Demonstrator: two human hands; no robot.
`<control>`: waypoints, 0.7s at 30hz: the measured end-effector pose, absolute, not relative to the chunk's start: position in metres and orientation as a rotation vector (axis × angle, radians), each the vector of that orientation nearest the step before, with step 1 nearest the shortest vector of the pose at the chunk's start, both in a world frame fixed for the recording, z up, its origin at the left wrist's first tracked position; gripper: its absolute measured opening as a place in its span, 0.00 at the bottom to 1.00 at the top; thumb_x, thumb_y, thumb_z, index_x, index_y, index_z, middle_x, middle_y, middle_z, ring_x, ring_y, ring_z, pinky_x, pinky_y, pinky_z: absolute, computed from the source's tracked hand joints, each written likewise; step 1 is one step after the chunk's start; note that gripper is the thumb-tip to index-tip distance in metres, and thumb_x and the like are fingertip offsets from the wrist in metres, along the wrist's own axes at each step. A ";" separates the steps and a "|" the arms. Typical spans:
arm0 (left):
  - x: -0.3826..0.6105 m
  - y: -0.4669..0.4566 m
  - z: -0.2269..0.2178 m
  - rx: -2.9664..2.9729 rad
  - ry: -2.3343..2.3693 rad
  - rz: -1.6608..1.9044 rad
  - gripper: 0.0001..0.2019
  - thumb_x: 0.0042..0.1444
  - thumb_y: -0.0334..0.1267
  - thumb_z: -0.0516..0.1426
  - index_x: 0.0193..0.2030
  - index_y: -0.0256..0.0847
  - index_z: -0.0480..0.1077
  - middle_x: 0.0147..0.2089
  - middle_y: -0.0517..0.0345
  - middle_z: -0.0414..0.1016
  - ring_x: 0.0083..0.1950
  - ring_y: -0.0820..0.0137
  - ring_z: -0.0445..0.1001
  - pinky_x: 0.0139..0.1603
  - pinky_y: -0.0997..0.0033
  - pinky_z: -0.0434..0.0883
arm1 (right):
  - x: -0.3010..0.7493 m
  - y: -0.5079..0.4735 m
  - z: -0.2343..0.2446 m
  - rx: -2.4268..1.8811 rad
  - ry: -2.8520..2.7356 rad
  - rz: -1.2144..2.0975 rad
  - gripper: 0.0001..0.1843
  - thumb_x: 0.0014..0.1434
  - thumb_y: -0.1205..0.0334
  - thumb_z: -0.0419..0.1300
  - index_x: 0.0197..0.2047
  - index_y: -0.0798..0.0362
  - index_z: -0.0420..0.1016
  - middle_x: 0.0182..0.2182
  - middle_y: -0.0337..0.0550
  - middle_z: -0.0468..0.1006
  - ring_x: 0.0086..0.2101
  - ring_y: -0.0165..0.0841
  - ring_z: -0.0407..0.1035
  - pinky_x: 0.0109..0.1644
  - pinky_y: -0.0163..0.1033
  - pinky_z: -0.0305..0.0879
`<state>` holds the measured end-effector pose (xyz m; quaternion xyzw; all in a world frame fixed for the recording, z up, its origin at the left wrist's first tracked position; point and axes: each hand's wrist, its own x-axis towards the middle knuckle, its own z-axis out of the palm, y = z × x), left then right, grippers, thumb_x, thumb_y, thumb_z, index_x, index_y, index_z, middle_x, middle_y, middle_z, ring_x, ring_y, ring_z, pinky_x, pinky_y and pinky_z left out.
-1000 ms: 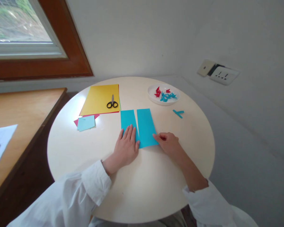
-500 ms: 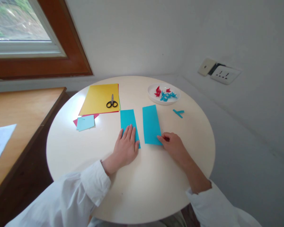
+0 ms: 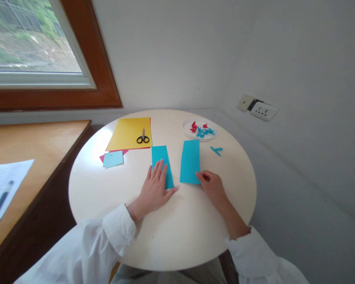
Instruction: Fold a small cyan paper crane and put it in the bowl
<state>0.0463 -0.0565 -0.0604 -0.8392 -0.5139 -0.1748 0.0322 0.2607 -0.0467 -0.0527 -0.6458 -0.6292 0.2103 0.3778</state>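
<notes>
Two blue rectangles of paper lie side by side on the round white table [image 3: 165, 248]. My left hand [image 3: 154, 187] rests flat on the left blue paper [image 3: 160, 153], fingers stretched out and thumb spread to the right, covering its lower left part. At the lower right corner of the right blue paper [image 3: 190, 159], my right hand [image 3: 212, 185] pinches the edge between thumb and forefinger. A narrow gap separates the two papers.
Black-handled scissors [image 3: 143, 137] lie on yellow paper sheets [image 3: 127, 132] at the back left. Light blue paper pieces [image 3: 113, 159] sit in front of them. A white plate [image 3: 185, 130] holds small red and blue folded papers. Blue scraps [image 3: 217, 150] lie to the right.
The right blue paper has turned a little in my right hand's pinch, its far end swinging right. My left thumb has spread outward from the left paper. The camera view has shifted.
</notes>
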 end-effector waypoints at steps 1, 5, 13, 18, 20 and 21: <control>0.044 -0.059 -0.060 -2.606 -1.599 -0.517 0.39 0.54 0.59 0.45 0.63 0.26 0.49 0.66 0.33 0.46 0.68 0.53 0.42 0.64 0.47 0.48 | 0.261 -0.047 -0.053 -1.639 -1.608 0.543 0.22 0.52 0.46 0.50 0.16 0.52 0.58 0.15 0.34 0.57 0.21 0.29 0.54 0.27 0.35 0.50; 0.037 -0.063 -0.061 -2.696 -1.705 -0.413 0.35 0.55 0.55 0.48 0.62 0.30 0.53 0.64 0.36 0.56 0.66 0.56 0.52 0.64 0.50 0.51 | 0.260 -0.048 -0.054 -1.608 -1.605 0.542 0.22 0.52 0.45 0.50 0.16 0.52 0.57 0.15 0.34 0.56 0.21 0.29 0.53 0.27 0.35 0.49; 0.032 -0.068 -0.055 -2.790 -1.641 -0.610 0.25 0.57 0.47 0.50 0.58 0.37 0.60 0.56 0.45 0.68 0.56 0.60 0.67 0.57 0.56 0.64 | 0.262 -0.048 -0.054 -1.551 -1.546 0.603 0.23 0.50 0.45 0.51 0.15 0.52 0.54 0.14 0.32 0.53 0.20 0.27 0.50 0.26 0.35 0.47; 0.031 -0.073 -0.055 -2.827 -1.614 -0.589 0.31 0.53 0.52 0.53 0.61 0.37 0.56 0.62 0.43 0.60 0.61 0.58 0.61 0.59 0.55 0.61 | 0.262 -0.049 -0.056 -1.515 -1.529 0.624 0.22 0.52 0.48 0.52 0.15 0.52 0.53 0.15 0.32 0.52 0.21 0.27 0.49 0.26 0.35 0.46; 0.031 -0.073 -0.055 -2.849 -1.626 -0.575 0.32 0.52 0.51 0.55 0.61 0.39 0.55 0.62 0.44 0.61 0.60 0.57 0.61 0.59 0.54 0.61 | 0.262 -0.049 -0.057 -1.506 -1.528 0.640 0.22 0.52 0.48 0.52 0.16 0.52 0.54 0.15 0.32 0.52 0.21 0.26 0.49 0.26 0.35 0.46; 0.031 -0.072 -0.056 -2.864 -1.625 -0.574 0.32 0.52 0.50 0.55 0.61 0.40 0.55 0.61 0.46 0.62 0.60 0.57 0.62 0.59 0.54 0.60 | 0.262 -0.049 -0.057 -1.502 -1.526 0.649 0.22 0.52 0.48 0.52 0.16 0.52 0.54 0.15 0.32 0.52 0.21 0.26 0.49 0.26 0.35 0.46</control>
